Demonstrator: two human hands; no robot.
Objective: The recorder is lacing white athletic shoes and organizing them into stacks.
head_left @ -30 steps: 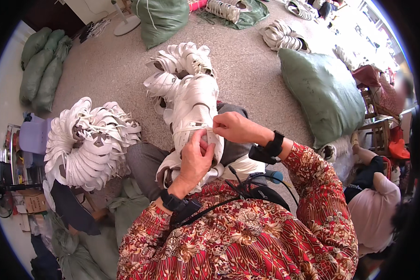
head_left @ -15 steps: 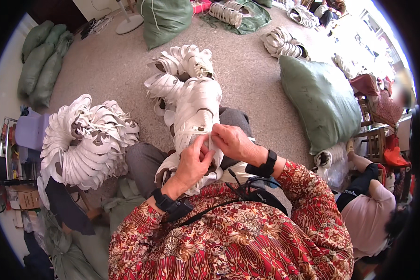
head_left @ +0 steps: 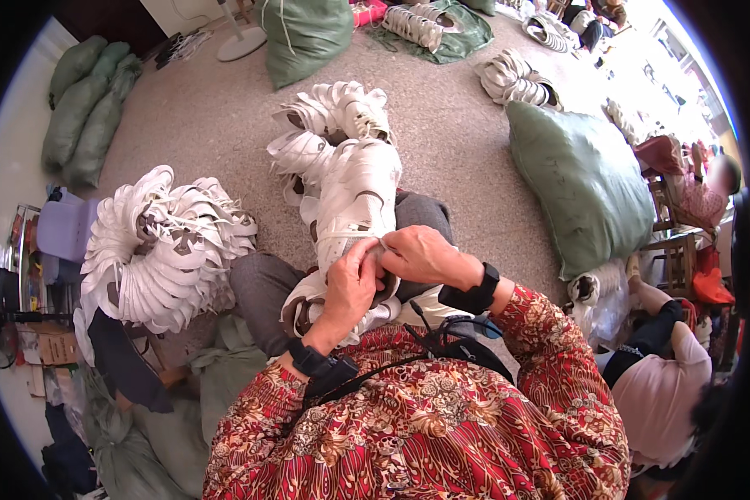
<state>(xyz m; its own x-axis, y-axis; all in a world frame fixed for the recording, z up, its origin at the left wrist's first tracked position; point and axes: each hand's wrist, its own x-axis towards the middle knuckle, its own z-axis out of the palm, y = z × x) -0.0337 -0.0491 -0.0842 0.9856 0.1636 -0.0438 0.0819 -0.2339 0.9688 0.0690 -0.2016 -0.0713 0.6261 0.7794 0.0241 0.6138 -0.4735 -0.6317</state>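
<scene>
A long nested row of white shoe uppers [head_left: 357, 179] runs from my lap out over the floor, bending at its far end. Across the nearest upper lies a white shoelace [head_left: 342, 236]. My left hand [head_left: 352, 287] is closed in a pinch at this lace, thumb and forefinger together. Meeting it from the right, my right hand [head_left: 425, 257] pinches at the same spot, the fingertips of both hands almost touching. The bit of lace between the fingers is mostly hidden. Black bands circle both wrists.
Left of my knee stands a curled pile of white shoe uppers [head_left: 162, 258]. A stuffed green sack [head_left: 587, 192] lies to the right, another green sack [head_left: 308, 42] ahead. Beyond are more bundled uppers [head_left: 517, 79]. A person in a pink top [head_left: 667, 392] sits close at the right.
Both hands have drawn closer together and slightly lower at the lace, the left fingers now more tightly bunched. The whole view has shifted slightly, so the surroundings appear further right.
</scene>
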